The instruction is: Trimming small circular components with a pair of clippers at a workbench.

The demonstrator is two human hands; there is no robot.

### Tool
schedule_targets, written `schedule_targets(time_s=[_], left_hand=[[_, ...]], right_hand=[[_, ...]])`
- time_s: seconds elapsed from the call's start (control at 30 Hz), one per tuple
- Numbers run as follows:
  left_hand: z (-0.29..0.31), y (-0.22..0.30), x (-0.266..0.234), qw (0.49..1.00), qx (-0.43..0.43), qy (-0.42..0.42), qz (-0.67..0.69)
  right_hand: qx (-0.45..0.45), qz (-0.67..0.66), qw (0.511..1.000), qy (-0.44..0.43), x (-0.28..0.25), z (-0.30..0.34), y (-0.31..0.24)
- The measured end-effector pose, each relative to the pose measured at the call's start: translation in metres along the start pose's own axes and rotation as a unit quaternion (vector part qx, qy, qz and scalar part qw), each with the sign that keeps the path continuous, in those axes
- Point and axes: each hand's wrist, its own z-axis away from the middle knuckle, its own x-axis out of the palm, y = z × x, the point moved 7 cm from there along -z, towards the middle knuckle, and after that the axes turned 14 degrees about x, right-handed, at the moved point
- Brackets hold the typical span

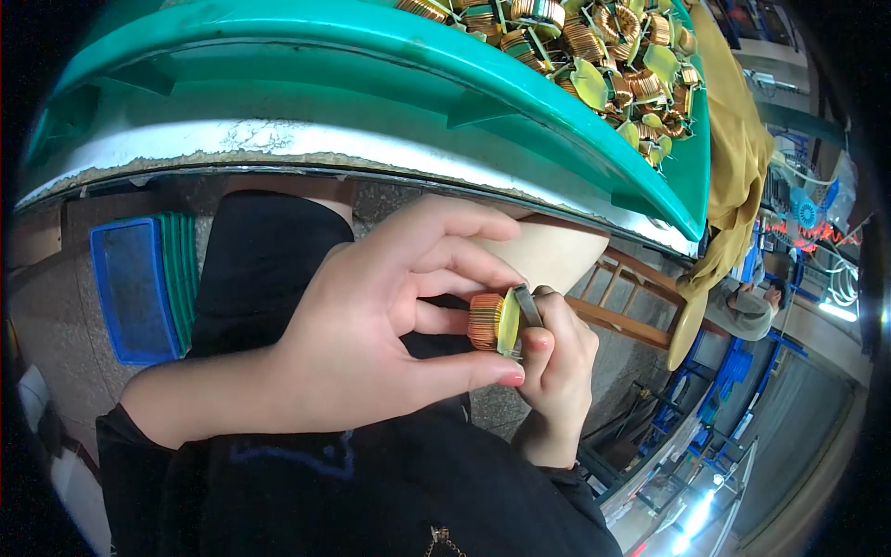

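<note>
Over my lap, my left hand (371, 311) holds a copper-wound toroidal coil (484, 321) between its thumb and fingers. The coil lies on its side, its yellow-green base disc (509, 320) turned toward my right hand (561, 357). That hand is closed round a flat dark grey metal tool (528, 305), which lies against or very close to the disc. Most of the tool is hidden in my fingers, so its kind does not show. Thin wire ends stick out near my left thumb tip.
Ahead of me, a green plastic tray (371, 42) on the table holds many similar coils (617, 28). Mustard-coloured cloth (738, 139) hangs at its right. Stacked blue and green bins (139, 288) stand on the floor at left. A wooden stool (631, 311) and another person (747, 311) are at right.
</note>
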Motion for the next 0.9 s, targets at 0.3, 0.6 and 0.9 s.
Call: schedule_targets(time_s=[0.3, 0.6, 0.9], left_hand=[[0.003, 0.000, -0.002, 0.999, 0.013, 0.029, -0.016], [-0.001, -0.002, -0.004, 0.998, 0.019, 0.047, -0.023], [0.003, -0.004, -0.006, 0.998, 0.044, 0.037, 0.030]], right_hand=[[-0.043, 0.083, 0.991, 0.096, 0.001, 0.004, -0.006], [0.025, 0.056, 0.990, 0.129, 0.009, 0.009, 0.002], [0.033, -0.072, 0.987, 0.140, 0.005, 0.007, 0.006]])
